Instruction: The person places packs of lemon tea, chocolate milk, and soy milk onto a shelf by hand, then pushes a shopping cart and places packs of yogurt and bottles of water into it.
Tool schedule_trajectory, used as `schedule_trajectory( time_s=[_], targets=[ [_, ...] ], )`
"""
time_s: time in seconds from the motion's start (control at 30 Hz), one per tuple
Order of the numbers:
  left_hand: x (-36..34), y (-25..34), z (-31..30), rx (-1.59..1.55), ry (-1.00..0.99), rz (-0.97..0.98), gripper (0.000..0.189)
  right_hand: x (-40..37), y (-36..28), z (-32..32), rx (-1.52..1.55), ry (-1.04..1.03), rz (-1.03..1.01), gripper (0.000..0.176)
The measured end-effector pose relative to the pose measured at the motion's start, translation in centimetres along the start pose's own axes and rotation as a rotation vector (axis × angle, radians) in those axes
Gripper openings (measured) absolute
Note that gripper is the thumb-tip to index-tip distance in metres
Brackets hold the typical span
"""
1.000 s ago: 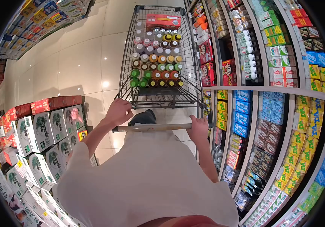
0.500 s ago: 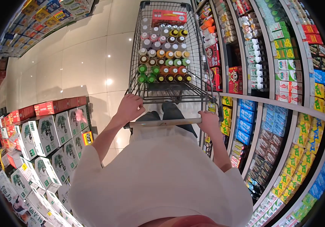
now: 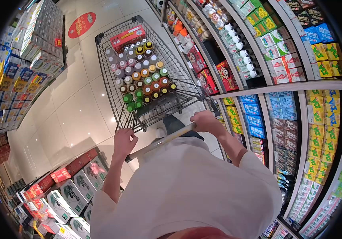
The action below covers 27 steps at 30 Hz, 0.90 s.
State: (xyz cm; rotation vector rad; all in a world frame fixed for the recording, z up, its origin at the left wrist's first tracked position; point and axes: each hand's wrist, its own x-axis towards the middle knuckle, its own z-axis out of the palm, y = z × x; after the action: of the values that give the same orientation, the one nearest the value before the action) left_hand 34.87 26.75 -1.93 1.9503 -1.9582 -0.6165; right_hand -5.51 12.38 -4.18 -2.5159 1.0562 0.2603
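Note:
A wire shopping cart stands ahead of me on a glossy tiled floor. Inside it stand several bottles with caps of many colours, and a red carton lies at its far end. My left hand grips the left end of the cart's handle bar. My right hand grips the bar's right end. Both arms reach out from a white shirt.
Tall shelves of drink cartons and bottles run close along my right. Stacked white and red boxes stand at my lower left. More stacked goods line the far left. A red round floor sticker lies ahead.
The cart has swung to the left, away from the shelves, and now points diagonally up-left. Both hands stayed on the handle bar. A red floor sticker has come into view.

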Motion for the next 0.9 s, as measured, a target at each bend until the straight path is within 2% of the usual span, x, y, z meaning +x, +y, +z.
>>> schedule_trajectory(
  time_s=[0.13, 0.23, 0.33, 0.43, 0.47, 0.5, 0.53, 0.57, 0.6, 0.63, 0.7, 0.77, 0.83, 0.9],
  targets=[
    [2.0, -0.6, -0.2, 0.016, 0.007, -0.007, 0.011, 1.5, 1.3, -0.1, 0.043, 0.186, -0.055, 0.018],
    [3.5, -0.9, -0.6, 0.038, 0.015, -0.011, 0.01, 3.2, 1.7, -1.5, -0.056, 0.099, -0.052, 0.019],
    [4.3, -1.3, -0.5, 0.1, 0.061, 0.034, 0.009, 4.3, 1.2, -4.2, -0.003, -0.076, 0.043, 0.036],
    [6.0, -1.6, -0.6, 0.186, 0.267, -0.026, 0.014, 4.4, 3.6, -6.2, 0.305, 0.038, -0.135, 0.056],
    [6.2, -1.9, -0.9, 0.205, 0.28, -0.075, 0.029, 5.0, 4.9, -6.8, 0.569, -0.012, -0.12, 0.062],
    [6.1, -2.4, -0.7, 0.244, 0.334, -0.144, 0.05, 4.7, 5.5, -9.0, 0.971, 0.076, -0.021, 0.054],
    [6.2, -3.3, -0.2, 0.263, 0.376, -0.266, 0.057, 4.6, 6.8, -10.5, 1.109, 0.214, 0.081, 0.048],
    [6.2, -4.0, 0.4, 0.277, 0.415, -0.392, 0.063, 4.8, 8.8, -10.8, 0.934, 0.418, 0.222, 0.046],
    [6.6, -3.4, -0.2, 0.208, 0.291, -0.54, 0.065, 5.0, 12.0, -9.8, 0.708, 0.713, 0.213, 0.043],
    [7.3, -2.8, -0.8, 0.131, 0.168, -0.674, 0.067, 4.3, 14.5, -10.9, 0.408, 0.83, 0.263, 0.051],
    [8.0, -4.8, -0.3, 0.05, 0.018, -0.742, 0.051, 3.4, 21.1, -9.7, -0.12, 0.745, 0.615, 0.063],
    [8.1, -5.0, -0.1, 0.093, 0.072, -0.678, 0.044, 1.8, 26.5, -8.5, -0.397, 0.651, 0.758, 0.074],
    [8.4, -5.1, -0.3, 0.064, 0.089, -0.676, 0.041, 0.9, 29.4, -8.8, -0.347, 0.646, 0.842, 0.077],
    [8.9, -5.8, 0.0, 0.07, 0.11, -0.663, 0.04, 0.8, 30.8, -9.2, -0.294, 0.557, 0.943, 0.075]
  ],
)
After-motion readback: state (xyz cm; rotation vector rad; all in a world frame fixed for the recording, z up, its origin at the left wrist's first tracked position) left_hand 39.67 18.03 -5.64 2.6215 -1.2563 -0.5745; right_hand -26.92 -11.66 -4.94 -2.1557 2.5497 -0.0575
